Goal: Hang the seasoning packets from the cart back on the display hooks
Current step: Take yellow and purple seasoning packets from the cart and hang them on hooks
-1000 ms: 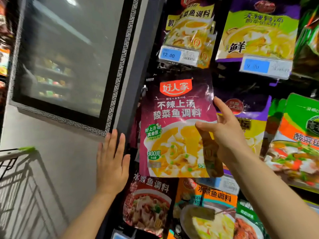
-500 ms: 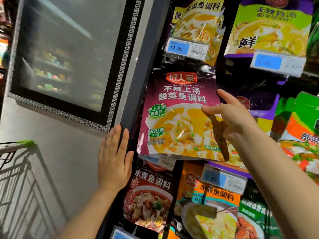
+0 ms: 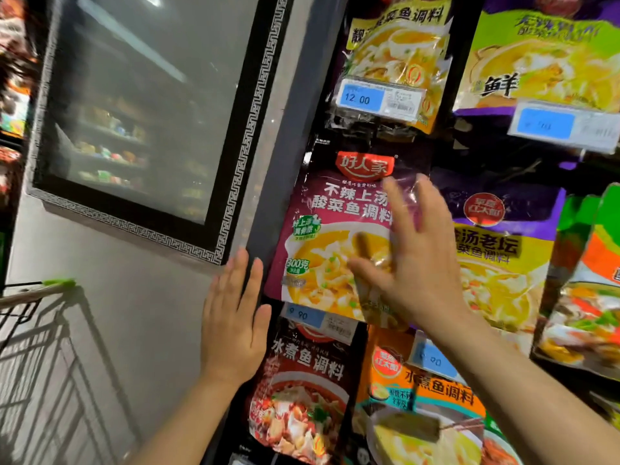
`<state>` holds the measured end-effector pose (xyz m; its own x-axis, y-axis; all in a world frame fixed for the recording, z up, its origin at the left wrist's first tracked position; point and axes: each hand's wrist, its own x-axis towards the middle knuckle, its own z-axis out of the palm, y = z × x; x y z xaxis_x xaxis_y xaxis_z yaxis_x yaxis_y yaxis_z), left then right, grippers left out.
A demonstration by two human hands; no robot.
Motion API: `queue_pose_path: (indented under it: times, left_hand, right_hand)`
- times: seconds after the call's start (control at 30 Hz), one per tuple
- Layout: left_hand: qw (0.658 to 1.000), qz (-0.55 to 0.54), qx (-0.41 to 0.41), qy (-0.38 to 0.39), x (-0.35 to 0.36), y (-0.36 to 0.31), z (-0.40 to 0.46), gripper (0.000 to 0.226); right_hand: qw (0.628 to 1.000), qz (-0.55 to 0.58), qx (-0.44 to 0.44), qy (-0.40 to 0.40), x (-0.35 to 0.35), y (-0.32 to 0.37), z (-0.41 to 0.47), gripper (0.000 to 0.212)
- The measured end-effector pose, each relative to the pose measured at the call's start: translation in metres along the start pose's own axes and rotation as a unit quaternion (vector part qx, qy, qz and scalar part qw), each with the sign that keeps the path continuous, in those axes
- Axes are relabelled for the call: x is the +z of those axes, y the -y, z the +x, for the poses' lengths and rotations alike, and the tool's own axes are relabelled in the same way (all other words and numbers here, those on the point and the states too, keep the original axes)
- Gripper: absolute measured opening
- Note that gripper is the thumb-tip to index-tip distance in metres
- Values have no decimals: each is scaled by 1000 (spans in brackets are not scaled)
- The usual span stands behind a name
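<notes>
I read the purple seasoning packet (image 3: 335, 229) as a light, soft foil pouch, glossy and probably a little slippery, with contents that bulge in the lower half while the flat sealed top strip stays stiffer. It hangs against the display just right of the grey pillar (image 3: 288, 129), its top edge in the dark under the 12.00 price tag (image 3: 379, 99); I cannot tell whether it sits fully on a hook. My right hand (image 3: 412, 250) is blurred in front of its right half, fingers spread and straight, its grip loose around nothing. My left hand (image 3: 235, 320) lies flat and open on the pillar. To handle this pouch I would pinch the sealed top or side edge, not the soft belly, which would crumple. The cart (image 3: 37, 297) is at near left.
</notes>
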<state>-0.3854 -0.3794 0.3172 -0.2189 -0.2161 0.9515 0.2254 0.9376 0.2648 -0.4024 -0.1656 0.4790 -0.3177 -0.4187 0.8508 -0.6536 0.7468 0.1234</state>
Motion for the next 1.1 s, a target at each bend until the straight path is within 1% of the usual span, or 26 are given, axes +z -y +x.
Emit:
queue_pose_path:
  times: [0.03,0.07,0.1,0.13,0.17,0.3,0.4,0.53,0.63,0.73,0.8,0.83,0.9,0.97,1.03,1.1]
  left_hand:
    - [1000,3,2,-2,0,0,1,56]
    - [1000,6,4,-4,0,-1,1,56]
    - [1000,8,4,-3,0,-1,1,56]
    - [1000,7,3,-2,0,0,0,56]
    - [1000,7,2,-3,0,0,-1,56]
    - [1000,18,2,-6,1,0,0,56]
    - [1000,25,4,0,0,0,0,57]
    - [1000,29,6,-4,2,1,-2,57]
    - [999,34,10,-7,2,1,-1,58]
    - [999,40,9,-3,2,2,-2,59]
    - [999,49,4,6,1,2,-2,60]
    - [998,59,-1,15,0,1,-2,61]
    - [995,89,-6,38,-4,0,-2,64]
    - [989,129,-15,73,-11,-3,-2,69]
    - [981,152,-33,118,-24,-12,-3,75]
    - [978,126,-47,162,-44,-28,-6,74]
  right_hand:
    - [994,-59,-87,28,3,5,-1,90]
    - [984,-77,-129,90,8,10,1,88]
    - [977,-70,-131,152,15,13,5,90]
    - [972,-61,-109,200,22,14,9,92]
    - [970,-53,-89,220,28,14,13,92]
    - [970,-51,-53,234,43,5,25,81]
    - [969,-96,-47,222,59,9,27,75]
    - [969,-112,-34,216,71,17,29,76]
    - [966,-118,-59,221,68,11,23,78]
    - [965,-79,-74,241,58,1,18,79]
    - [958,-66,-68,272,49,0,20,65]
    - [953,-79,-70,283,44,1,20,57]
    - [949,-103,-77,289,36,9,13,51]
    - [948,-91,-81,295,28,17,-4,52]
    - [949,-56,-88,297,21,25,-32,55]
    - [951,-7,-82,298,9,32,-62,62]
